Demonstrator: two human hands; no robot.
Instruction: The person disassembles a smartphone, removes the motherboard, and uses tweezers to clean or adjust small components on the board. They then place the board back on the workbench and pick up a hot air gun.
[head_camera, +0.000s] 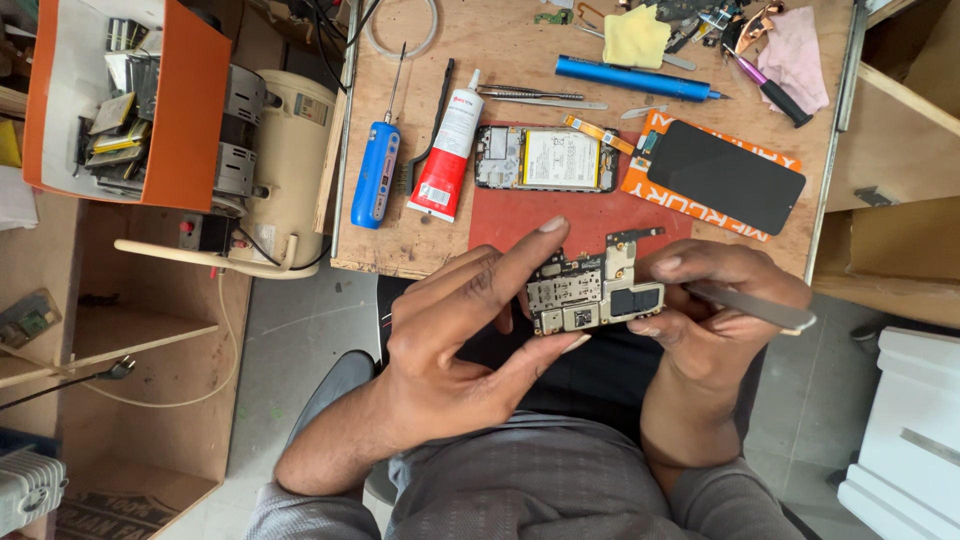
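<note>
Left hand (450, 340): nearest the lens, fingers (530, 250) clamped on the left edge of a phone circuit board (592, 293), thumb under, index over the top.
Right hand (715, 290): pinches the board's right end, same hand grips metal tweezers (755, 307) pointing right.
Board: held in the air over the lap, just off the near edge of the worktop (400, 240).
On worktop: opened phone body (543, 158) with battery showing, on a red mat (580, 215); dark screen panel (725, 177) to its right; red-and-white glue tube (447, 150) and blue screwdriver (375, 170) to its left.
</note>
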